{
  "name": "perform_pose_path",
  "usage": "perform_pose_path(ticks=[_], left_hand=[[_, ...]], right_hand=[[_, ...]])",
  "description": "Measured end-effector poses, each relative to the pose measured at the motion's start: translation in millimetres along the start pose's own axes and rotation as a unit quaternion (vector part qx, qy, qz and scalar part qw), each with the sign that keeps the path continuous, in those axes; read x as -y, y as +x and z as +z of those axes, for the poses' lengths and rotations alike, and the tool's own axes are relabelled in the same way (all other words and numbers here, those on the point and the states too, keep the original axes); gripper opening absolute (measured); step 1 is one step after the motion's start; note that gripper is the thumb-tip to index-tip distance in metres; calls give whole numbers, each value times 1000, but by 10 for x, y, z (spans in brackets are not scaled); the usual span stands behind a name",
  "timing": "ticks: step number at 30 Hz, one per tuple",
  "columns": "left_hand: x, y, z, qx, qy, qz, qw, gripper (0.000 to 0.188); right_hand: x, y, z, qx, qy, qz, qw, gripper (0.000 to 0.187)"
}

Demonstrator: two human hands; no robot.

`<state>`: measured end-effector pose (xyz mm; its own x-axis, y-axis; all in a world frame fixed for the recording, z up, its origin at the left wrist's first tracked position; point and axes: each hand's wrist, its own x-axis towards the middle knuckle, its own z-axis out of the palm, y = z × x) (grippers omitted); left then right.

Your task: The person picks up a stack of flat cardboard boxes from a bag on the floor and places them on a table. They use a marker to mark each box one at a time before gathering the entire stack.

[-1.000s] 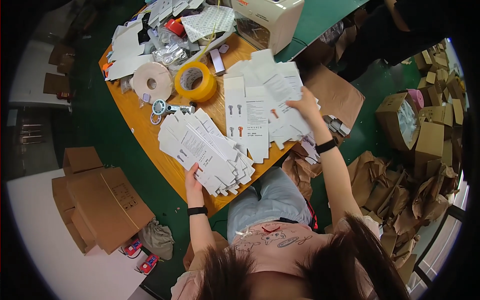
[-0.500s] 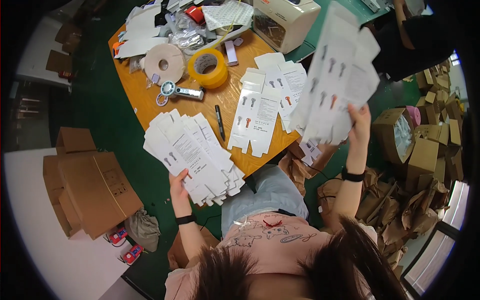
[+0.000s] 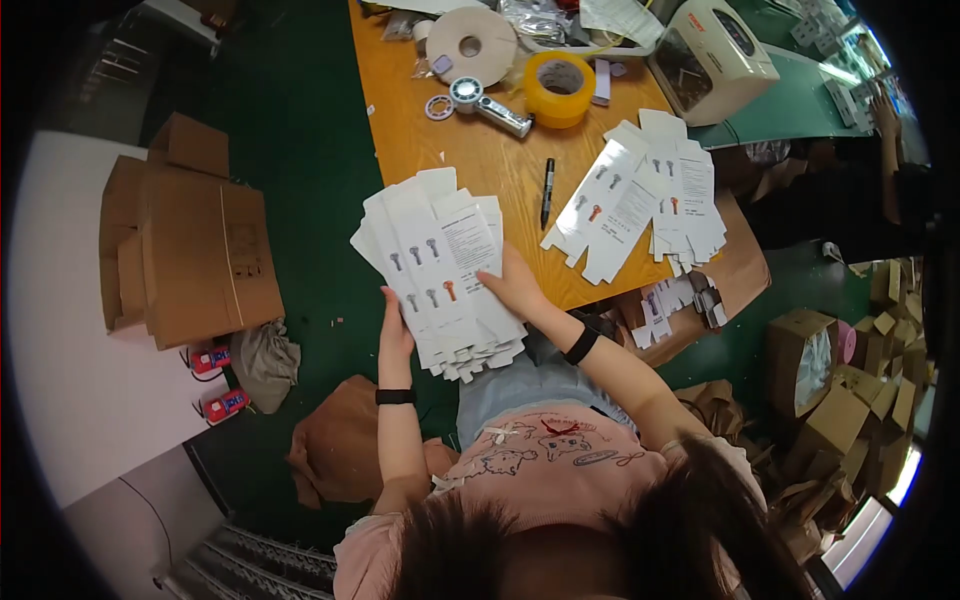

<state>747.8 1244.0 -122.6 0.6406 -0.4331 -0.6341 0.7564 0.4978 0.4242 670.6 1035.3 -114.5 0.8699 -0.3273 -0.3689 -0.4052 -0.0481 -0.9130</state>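
Note:
A thick stack of flat white printed cartons (image 3: 428, 255) is held in front of me over the table's near left edge. My left hand (image 3: 397, 325) supports its lower left side, thumb along the edge and the fingers hidden beneath. At the stack's right side, my right hand (image 3: 515, 285) grips the edge, with the thumb over the top carton. Small pictures of handheld fans show on the carton faces. To the right, more flat cartons (image 3: 612, 205) lie in two overlapping piles on the table. A black marker pen (image 3: 547, 193) lies between them and my stack.
On the wooden table (image 3: 480, 160) are a handheld fan (image 3: 490, 107), yellow tape (image 3: 558, 90), a cream tape roll (image 3: 472, 48) and a cream machine (image 3: 712, 60). Brown boxes (image 3: 205, 255) stand left; more cardboard (image 3: 840, 410) is heaped right. Another person's arm (image 3: 888, 150) shows far right.
My right hand has come left and down, from holding raised cartons to gripping the stack's right side. Those cartons now appear to lie on it. The view has shifted left.

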Motion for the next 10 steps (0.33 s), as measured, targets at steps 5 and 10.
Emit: perform_pose_path(ticks=[5, 10], left_hand=[[42, 37, -86, 12, 260, 56, 964, 61], [64, 193, -127, 56, 382, 66, 920, 70]], right_hand=[[-64, -101, 120, -58, -260, -107, 958, 70], [-218, -19, -388, -95, -290, -209, 929, 87]])
